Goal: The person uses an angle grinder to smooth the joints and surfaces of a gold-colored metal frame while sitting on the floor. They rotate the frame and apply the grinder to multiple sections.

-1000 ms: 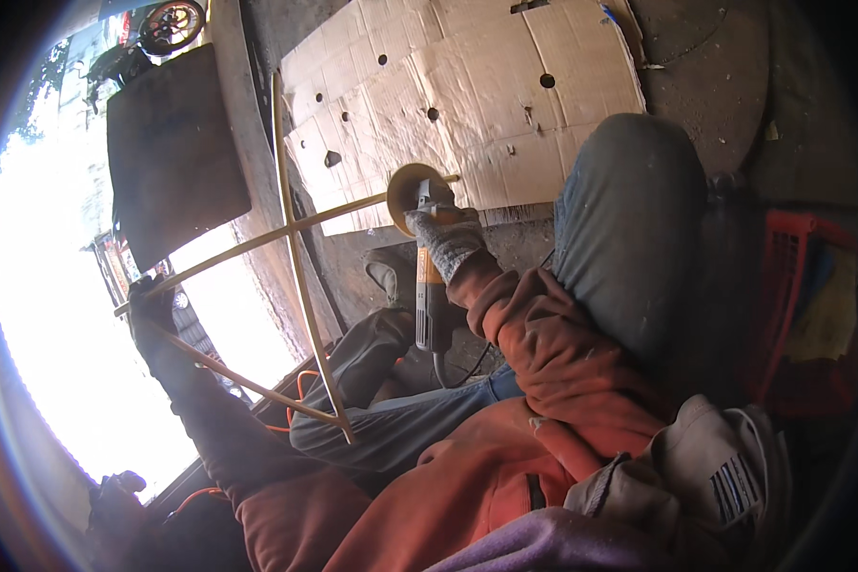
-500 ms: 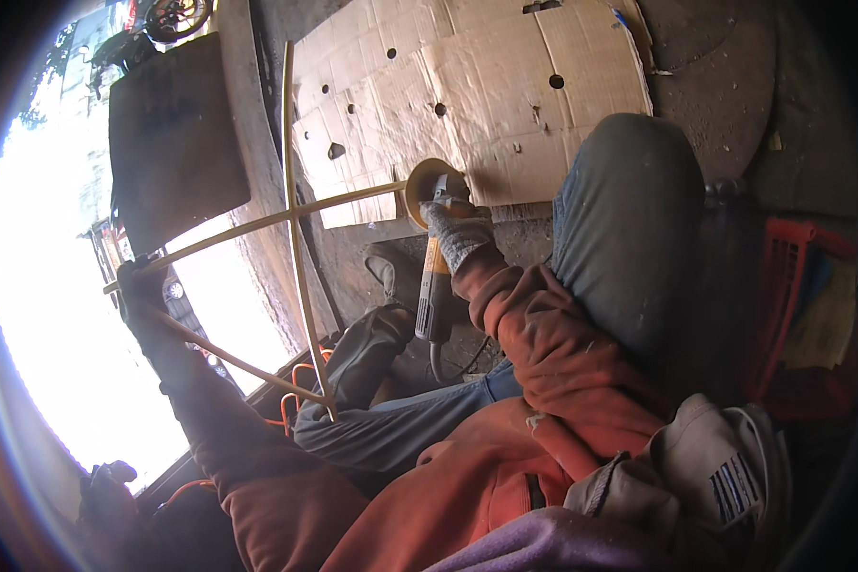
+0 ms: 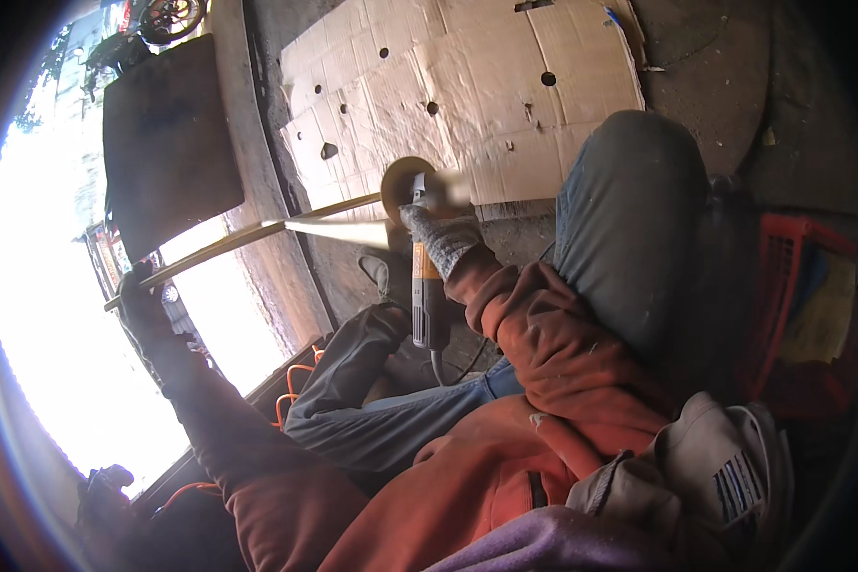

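My right hand point(image 3: 434, 227), in a grey knitted glove, is wrapped round the head end of an angle grinder point(image 3: 427, 300) with an orange and black body. Its round tan disc point(image 3: 398, 181) touches or nearly touches the far end of a thin yellowish rod frame point(image 3: 221, 248). Out at the left, against the bright opening, my left hand point(image 3: 141, 294) looks dark and is closed round the frame's near end. The frame's crosspiece is blurred and seen nearly end-on, so its shape is hard to make out.
Flattened cardboard point(image 3: 486, 105) with holes lies on the floor ahead. A dark panel point(image 3: 172, 143) stands at the left, with a wheel point(image 3: 172, 14) behind it. A red plastic crate point(image 3: 782, 305) is at the right. Orange cord point(image 3: 300, 377) runs beside my leg.
The rod frame has turned, so its long crosspiece no longer stands upright in view. My right hand and the grinder have shifted slightly left; my left hand stays nearly in place.
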Available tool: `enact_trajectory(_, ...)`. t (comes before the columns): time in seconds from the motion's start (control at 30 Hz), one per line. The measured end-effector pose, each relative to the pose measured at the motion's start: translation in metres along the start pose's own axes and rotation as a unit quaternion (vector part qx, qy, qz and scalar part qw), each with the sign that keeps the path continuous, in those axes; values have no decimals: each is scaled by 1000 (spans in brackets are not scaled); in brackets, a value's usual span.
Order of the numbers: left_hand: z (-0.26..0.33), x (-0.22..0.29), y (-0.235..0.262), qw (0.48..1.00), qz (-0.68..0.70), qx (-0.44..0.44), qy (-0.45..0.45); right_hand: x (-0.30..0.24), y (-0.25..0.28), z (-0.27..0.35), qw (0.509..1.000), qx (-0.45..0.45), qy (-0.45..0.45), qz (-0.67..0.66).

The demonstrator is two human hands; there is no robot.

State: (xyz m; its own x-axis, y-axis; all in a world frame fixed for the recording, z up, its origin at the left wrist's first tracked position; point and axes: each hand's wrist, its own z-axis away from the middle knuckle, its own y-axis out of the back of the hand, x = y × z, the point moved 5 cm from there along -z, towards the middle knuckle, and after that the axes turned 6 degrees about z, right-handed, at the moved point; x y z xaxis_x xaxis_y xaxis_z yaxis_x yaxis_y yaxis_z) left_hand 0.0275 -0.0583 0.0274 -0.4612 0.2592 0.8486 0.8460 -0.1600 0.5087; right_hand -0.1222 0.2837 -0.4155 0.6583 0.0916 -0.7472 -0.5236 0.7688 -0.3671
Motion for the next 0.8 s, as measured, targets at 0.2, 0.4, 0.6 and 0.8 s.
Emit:
enact_trajectory(0.2,-1,1,-17,994,-25,-91,-62,10,5,-5,996,5,51,71)
enact_trajectory(0.4,27,27,-64,990,-107,-55,-79,-11,3,13,982,16,183,53)
enact_trajectory(0.6,6,-1,-48,957,263,-119,4,37,32,7,996,37,-10,-74)
enact_trajectory(0.8,-8,-8,-3,971,-102,-75,-204,-48,18,35,979,-10,-168,-111)
